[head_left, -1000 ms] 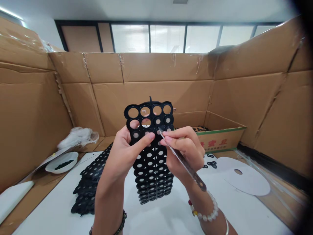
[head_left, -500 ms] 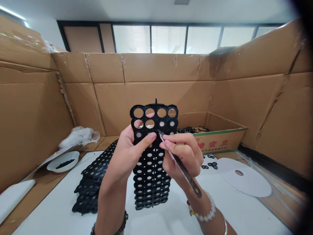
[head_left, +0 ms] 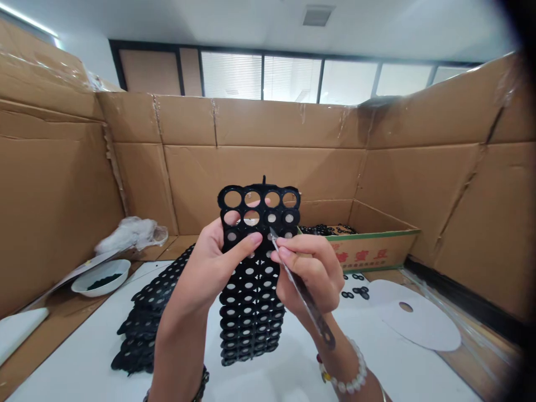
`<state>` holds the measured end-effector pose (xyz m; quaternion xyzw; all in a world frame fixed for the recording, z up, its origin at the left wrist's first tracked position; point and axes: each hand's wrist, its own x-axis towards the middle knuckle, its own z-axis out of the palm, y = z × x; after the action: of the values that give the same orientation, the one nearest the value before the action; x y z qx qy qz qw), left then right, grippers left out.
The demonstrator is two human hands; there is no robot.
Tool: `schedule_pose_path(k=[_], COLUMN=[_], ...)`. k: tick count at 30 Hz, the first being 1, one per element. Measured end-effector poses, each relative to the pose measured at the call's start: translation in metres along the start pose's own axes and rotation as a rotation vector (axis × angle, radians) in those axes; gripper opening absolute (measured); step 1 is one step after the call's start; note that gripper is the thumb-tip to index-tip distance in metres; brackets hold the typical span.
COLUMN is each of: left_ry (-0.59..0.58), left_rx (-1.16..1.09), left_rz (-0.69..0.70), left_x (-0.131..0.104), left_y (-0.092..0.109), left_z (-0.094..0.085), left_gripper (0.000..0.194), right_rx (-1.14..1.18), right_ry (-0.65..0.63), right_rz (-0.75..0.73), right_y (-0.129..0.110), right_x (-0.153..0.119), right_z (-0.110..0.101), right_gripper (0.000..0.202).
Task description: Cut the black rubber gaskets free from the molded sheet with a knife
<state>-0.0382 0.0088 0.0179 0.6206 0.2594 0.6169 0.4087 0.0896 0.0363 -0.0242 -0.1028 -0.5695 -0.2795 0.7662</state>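
A long black rubber sheet of joined rings hangs upright in front of me. Its top row and two rings below are wide holes; the other rings have small pale centres. My left hand grips the sheet's left side, thumb on the front and fingers behind. Pinched in my right hand is a slim metal tool with a pointed, blade-like tip and a hole at its rear end. That tip touches or nearly touches the third row from the top. Whether it is cutting cannot be seen.
More black ringed sheets lie stacked at left, beside a white bowl of dark bits and clear plastic. At right are loose black rings, a white disc and an open carton of black pieces. Cardboard walls surround the table.
The whole view has shifted slightly, so sheet and hands sit a little further left and lower. Both grips are unchanged, and the tool's tip stays at the third row.
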Motion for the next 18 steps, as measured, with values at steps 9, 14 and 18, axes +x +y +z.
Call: schedule_pose_path(k=[9, 14, 18], left_ry=[0.014, -0.009, -0.006], left_rx=[0.445, 0.531, 0.419], left_rz=[0.275, 0.216, 0.165], left_x=[0.009, 0.010, 0.009], left_y=[-0.010, -0.011, -0.011], left_z=[0.000, -0.006, -0.003], left_gripper=[0.033, 0.043, 0.049], right_rx=[-0.093, -0.099, 0.018], right_ry=[-0.096, -0.179, -0.255], right_rz=[-0.069, -0.019, 0.048], right_y=[0.025, 0.037, 0.037], right_x=[0.001, 0.003, 0.012], right_z=[0.004, 0.003, -0.003], right_gripper=[0.018, 0.018, 0.019])
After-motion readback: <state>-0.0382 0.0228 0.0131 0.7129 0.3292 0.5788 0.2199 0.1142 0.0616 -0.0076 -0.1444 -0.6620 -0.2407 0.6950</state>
